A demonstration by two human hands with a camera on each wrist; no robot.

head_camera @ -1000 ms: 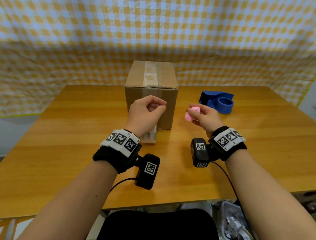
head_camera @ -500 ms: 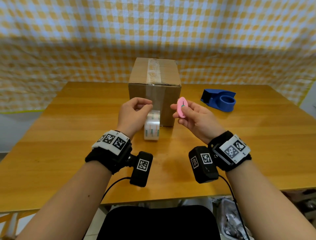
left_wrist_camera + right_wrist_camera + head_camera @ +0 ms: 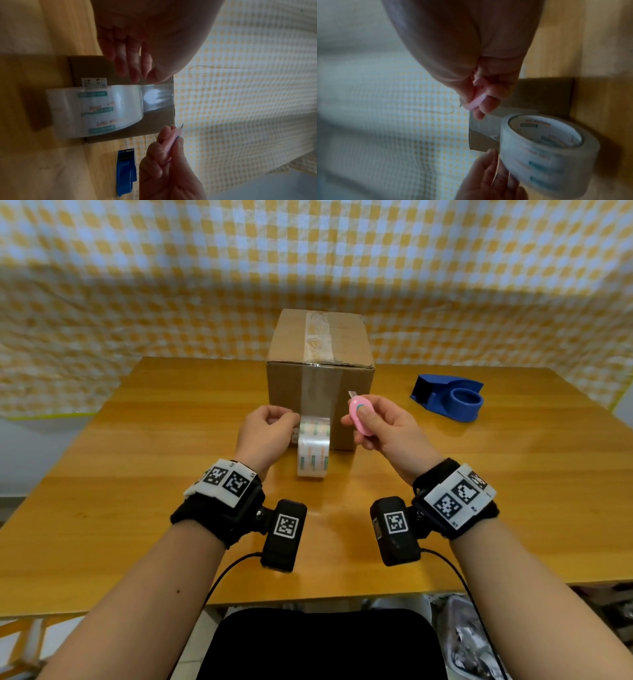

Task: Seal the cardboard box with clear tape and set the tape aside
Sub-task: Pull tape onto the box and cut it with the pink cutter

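The cardboard box (image 3: 291, 392) stands mid-table, with clear tape running over its top and down its front. The tape roll (image 3: 313, 448) hangs from that strip in front of the box. My left hand (image 3: 265, 431) is at the roll's left side, thumb and fingertips pinching its edge where the strip leaves it (image 3: 140, 79). My right hand (image 3: 387, 428), just right of the roll, grips a small pink cutter (image 3: 359, 419) with its short blade out and pointing up. The left wrist view shows the cutter (image 3: 173, 136) close to the box's front face (image 3: 154, 121).
A blue tape dispenser (image 3: 448, 400) lies on the wooden table (image 3: 137, 474) to the right of the box. A yellow checked cloth (image 3: 171, 285) hangs behind the table. The table's near edge is just below my wrists.
My right hand has turned the pink cutter upright, its blade now out, and brought it up beside the roll. My left hand has shifted left, off the front of the roll.
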